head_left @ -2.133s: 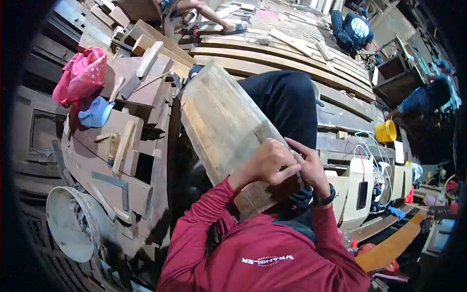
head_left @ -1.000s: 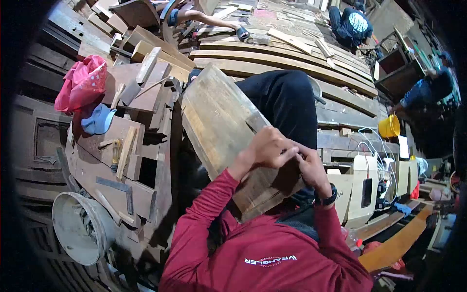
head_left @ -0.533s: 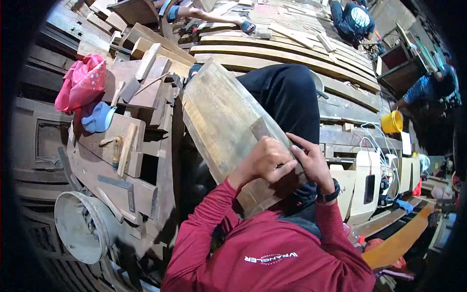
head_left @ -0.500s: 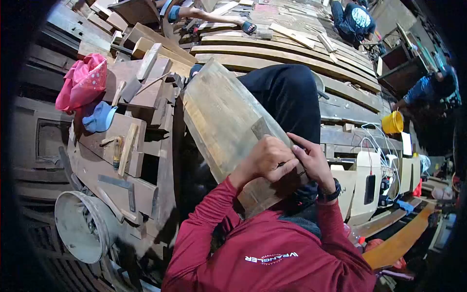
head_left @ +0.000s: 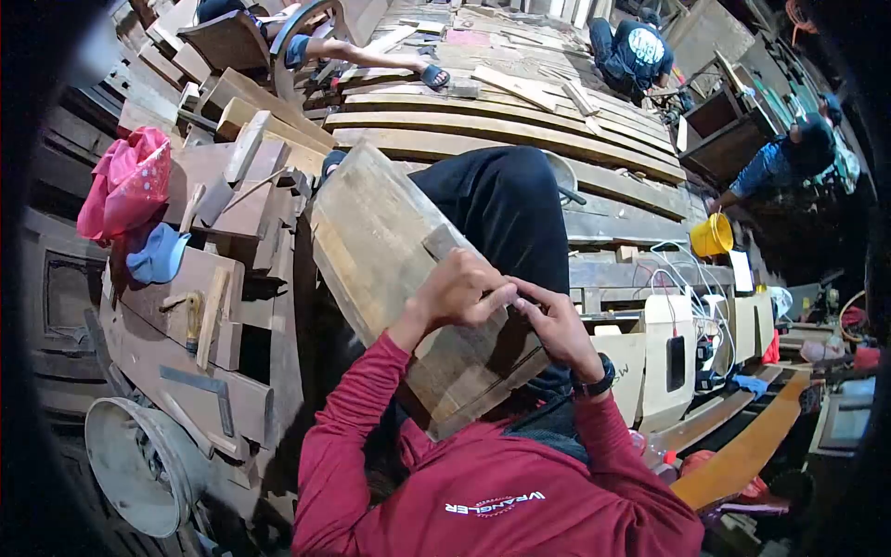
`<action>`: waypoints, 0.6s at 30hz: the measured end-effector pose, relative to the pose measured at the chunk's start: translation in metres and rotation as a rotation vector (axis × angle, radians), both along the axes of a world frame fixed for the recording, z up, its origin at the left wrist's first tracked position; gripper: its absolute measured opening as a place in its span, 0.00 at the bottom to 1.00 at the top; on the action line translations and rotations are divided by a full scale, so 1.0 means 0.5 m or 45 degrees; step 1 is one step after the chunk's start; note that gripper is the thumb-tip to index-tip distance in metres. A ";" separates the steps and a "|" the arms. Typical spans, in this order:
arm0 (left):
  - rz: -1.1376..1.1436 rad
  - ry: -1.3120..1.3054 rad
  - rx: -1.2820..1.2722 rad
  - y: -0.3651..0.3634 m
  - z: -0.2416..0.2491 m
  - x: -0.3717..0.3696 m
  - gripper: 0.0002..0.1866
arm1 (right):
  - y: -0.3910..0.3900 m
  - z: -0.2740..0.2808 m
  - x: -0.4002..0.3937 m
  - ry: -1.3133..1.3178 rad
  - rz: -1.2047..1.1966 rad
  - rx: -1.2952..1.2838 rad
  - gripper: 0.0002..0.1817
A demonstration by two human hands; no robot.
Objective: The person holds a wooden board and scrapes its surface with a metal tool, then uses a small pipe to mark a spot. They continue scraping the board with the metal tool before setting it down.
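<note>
A wide wooden board [head_left: 380, 241] lies slanted across my lap, with a small dark wood piece [head_left: 440, 243] on it near its right edge. Over the board, my left hand [head_left: 457, 288] is closed, its thumb and fingers pressed together on something I cannot make out. My right hand [head_left: 555, 327], with a watch [head_left: 596, 376] on its wrist, meets it fingertip to fingertip in a pinch. Whatever lies between the fingertips is too small to name. My raised knee in dark trousers is just beyond the board's right edge.
At the left, a bench [head_left: 200, 306] bears a metal square [head_left: 223, 401], a blue cap [head_left: 158, 252] and a pink bag [head_left: 128, 186]. A white bucket [head_left: 130, 464] stands below. Other people [head_left: 640, 51] are farther off. A yellow bucket [head_left: 711, 235] and cables are at the right.
The view has shifted, so the surroundings sit farther left and mostly lower. My hands have come closer together at the fingertips, and more of the board's near end shows.
</note>
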State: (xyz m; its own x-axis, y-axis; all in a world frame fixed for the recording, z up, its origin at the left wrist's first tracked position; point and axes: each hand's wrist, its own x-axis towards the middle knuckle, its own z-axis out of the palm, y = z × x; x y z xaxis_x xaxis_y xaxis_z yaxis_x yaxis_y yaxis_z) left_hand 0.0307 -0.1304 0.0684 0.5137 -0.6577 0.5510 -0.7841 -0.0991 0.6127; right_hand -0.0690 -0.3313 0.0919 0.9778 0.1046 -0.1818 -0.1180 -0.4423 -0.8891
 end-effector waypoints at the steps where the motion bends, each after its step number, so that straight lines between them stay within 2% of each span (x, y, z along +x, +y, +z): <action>1: -0.019 0.015 -0.023 0.000 0.008 -0.008 0.11 | -0.001 -0.004 0.000 -0.014 -0.003 0.020 0.21; 4: -0.057 0.015 0.006 -0.002 0.016 -0.013 0.12 | 0.004 -0.022 0.002 -0.045 -0.021 0.128 0.20; 6: -0.070 0.015 0.078 -0.016 0.017 -0.008 0.14 | -0.003 -0.003 0.004 0.051 0.041 -0.026 0.20; 8: -0.071 -0.048 -0.044 -0.029 0.015 -0.024 0.17 | -0.008 -0.041 0.003 -0.198 0.038 -0.033 0.21; 9: -0.036 -0.094 -0.014 -0.030 0.015 -0.031 0.17 | 0.002 -0.003 0.002 0.049 -0.015 0.027 0.21; 12: 0.021 -0.103 -0.027 -0.040 -0.010 -0.059 0.16 | 0.000 -0.016 -0.001 -0.052 0.016 0.144 0.22; 13: 0.043 -0.095 -0.050 -0.040 -0.020 -0.062 0.16 | 0.004 0.004 0.000 0.036 0.011 0.055 0.23; 14: 0.073 -0.084 -0.072 -0.041 -0.032 -0.065 0.15 | -0.001 -0.025 0.002 -0.017 0.007 0.084 0.23; 16: 0.132 -0.034 -0.130 -0.045 -0.009 -0.080 0.14 | 0.006 0.013 0.001 0.158 0.007 0.082 0.23; 18: 0.172 0.029 -0.165 -0.046 0.003 -0.089 0.13 | 0.010 0.013 -0.001 0.159 -0.001 0.161 0.25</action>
State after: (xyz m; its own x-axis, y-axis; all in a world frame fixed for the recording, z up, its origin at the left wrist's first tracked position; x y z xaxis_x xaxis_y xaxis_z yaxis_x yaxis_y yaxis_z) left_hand -0.0140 -0.1536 0.0699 0.6059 -0.5064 0.6135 -0.7546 -0.1216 0.6448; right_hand -0.0697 -0.3263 0.0985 0.9486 0.1333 -0.2871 -0.2312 -0.3279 -0.9160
